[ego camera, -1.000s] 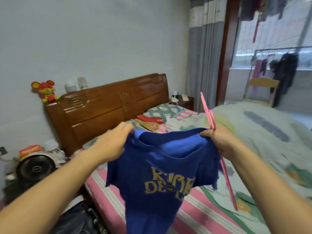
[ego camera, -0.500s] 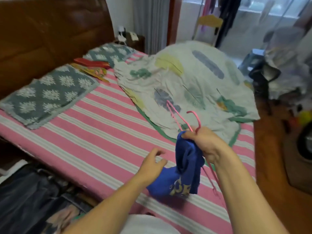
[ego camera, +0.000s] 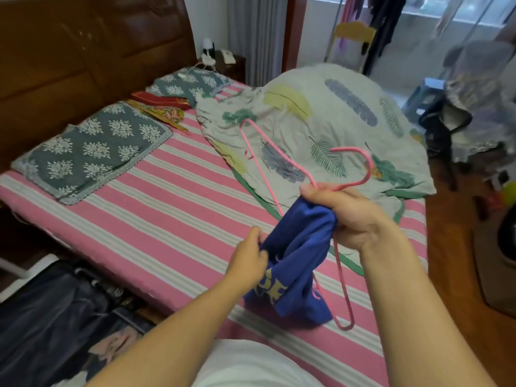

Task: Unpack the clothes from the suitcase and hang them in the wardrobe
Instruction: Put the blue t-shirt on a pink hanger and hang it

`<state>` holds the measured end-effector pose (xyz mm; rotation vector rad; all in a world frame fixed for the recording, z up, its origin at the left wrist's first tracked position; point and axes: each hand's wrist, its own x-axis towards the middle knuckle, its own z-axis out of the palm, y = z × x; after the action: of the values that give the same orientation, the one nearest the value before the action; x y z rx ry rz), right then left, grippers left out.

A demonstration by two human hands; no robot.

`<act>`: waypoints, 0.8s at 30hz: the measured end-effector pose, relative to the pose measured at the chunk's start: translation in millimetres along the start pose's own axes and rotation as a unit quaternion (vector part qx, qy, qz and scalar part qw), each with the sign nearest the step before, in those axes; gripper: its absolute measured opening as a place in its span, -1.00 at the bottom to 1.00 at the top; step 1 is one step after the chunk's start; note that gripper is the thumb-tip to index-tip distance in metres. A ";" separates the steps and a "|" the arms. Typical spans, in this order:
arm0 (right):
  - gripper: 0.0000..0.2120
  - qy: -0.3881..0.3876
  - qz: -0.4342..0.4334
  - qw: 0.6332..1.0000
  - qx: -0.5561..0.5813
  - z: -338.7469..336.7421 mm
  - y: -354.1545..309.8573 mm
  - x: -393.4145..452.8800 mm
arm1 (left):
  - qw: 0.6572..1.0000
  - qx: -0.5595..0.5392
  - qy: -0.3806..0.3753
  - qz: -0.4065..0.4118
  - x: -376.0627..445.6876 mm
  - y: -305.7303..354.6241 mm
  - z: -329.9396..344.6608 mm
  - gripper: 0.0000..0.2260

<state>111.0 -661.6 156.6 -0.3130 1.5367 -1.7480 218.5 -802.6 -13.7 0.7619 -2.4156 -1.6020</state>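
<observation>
My right hand [ego camera: 353, 219] grips hanger [ego camera: 282, 160] and shirt [ego camera: 296, 263]; my left hand [ego camera: 250, 261], at 9 o'clock, pinches the shirt over the bed [ego camera: 167, 208].

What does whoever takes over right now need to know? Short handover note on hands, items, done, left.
Right hand: grips the pink hanger together with the top of the blue T-shirt.
Left hand: pinches the shirt's edge.
Shirt hangs bunched, lower end on the striped bed; hanger not yet threaded through it.
Open suitcase with clothes sits on the floor by the bed.
Left: fit the hanger, hang the shirt; wardrobe not in view.
</observation>
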 end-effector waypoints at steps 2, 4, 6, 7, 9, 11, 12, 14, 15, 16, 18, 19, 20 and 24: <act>-0.80 0.033 -0.025 0.999 0.005 -3.3 -18.6 3.8 | 0.991 -0.078 0.106 -0.010 6.6 6.3 -28.5 -0.66; -0.85 0.078 -0.056 0.995 -0.027 -12.4 -35.3 11.3 | 0.974 -0.130 0.183 0.030 11.5 19.3 -70.5 -0.53; -0.87 0.127 -0.086 0.986 -0.062 -25.0 -47.2 22.7 | 0.968 -0.080 0.205 0.119 4.9 34.8 -116.8 -0.49; -0.88 0.132 -0.094 0.983 -0.081 -29.1 -51.1 27.8 | 0.963 -0.049 0.203 0.169 -2.9 45.4 -138.2 -0.54; -0.90 0.111 -0.095 0.982 -0.117 -32.5 -52.7 38.9 | 0.949 0.037 0.196 0.246 -19.3 59.1 -167.0 -0.58; -0.89 0.097 -0.081 0.979 -0.160 -32.9 -41.3 52.2 | 0.917 0.191 0.215 0.277 -33.0 59.5 -178.5 -0.58; -0.88 0.092 -0.070 0.975 -0.189 -33.6 -28.9 60.1 | 0.896 0.277 0.235 0.255 -37.9 52.6 -177.3 -0.57; -0.85 0.071 -0.031 0.965 -0.252 -34.5 10.5 75.2 | 0.885 0.362 0.257 0.139 -47.3 28.4 -162.0 -0.51; -0.83 0.061 -0.002 0.957 -0.283 -37.1 37.2 82.1 | 0.899 0.364 0.236 0.069 -53.1 12.8 -149.6 -0.47; -0.85 0.052 0.026 0.949 -0.309 -39.4 66.9 85.8 | 0.917 0.350 0.193 0.005 -58.8 -4.3 -135.5 -0.44; -0.85 0.036 0.087 0.932 -0.349 -50.9 132.8 85.9 | 0.938 0.326 0.087 -0.080 -66.5 -40.4 -110.3 -0.39; -0.82 0.034 0.120 0.922 -0.367 -60.1 166.3 82.8 | 0.937 0.332 0.037 -0.099 -68.4 -55.3 -100.0 -0.38; -0.80 0.032 0.150 0.912 -0.381 -68.5 195.5 76.4 | 0.932 0.345 -0.005 -0.112 -67.7 -67.5 -92.1 -0.38; -0.82 0.086 0.161 0.895 -0.408 -94.9 254.4 40.4 | 0.909 0.365 -0.128 -0.153 -49.3 -91.1 -73.7 -0.41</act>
<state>120.7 -612.6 -113.3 -0.2889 2.2562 -0.8188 319.5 -866.7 -56.5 1.1364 -3.2705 -0.8570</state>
